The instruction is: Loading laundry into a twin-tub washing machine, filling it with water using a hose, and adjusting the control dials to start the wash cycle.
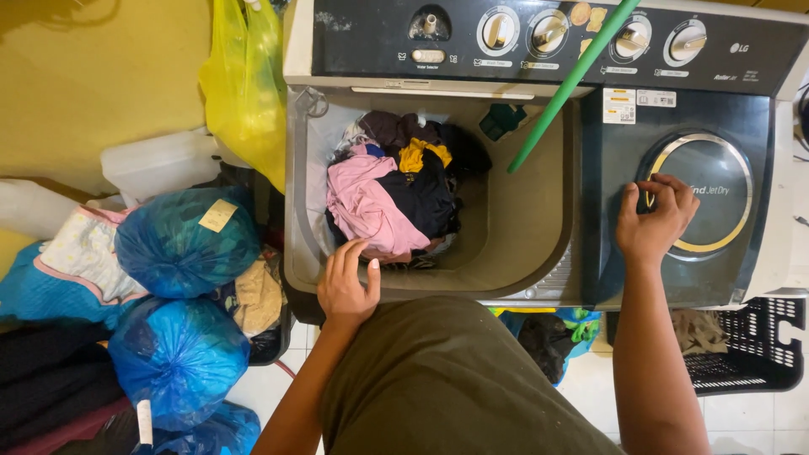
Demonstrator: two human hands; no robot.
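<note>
While the left hand (346, 286) rests open-fingered on the grey plastic wash tub's rim (295, 253), the right hand (656, 217) curls fingertips on the dark round spinner lid (716, 168); heaped soft, limp clothes (392, 190) look light, best gathered in bunches.

Yellow wall (93, 76) at left; white tiled floor (590, 388); blue bags (181, 240) piled left; black plastic basket (742, 354) right; indoor light.

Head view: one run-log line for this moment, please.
left hand: on wash tub rim | right hand: on spinner lid | tub: clothes pile, green pole
</note>
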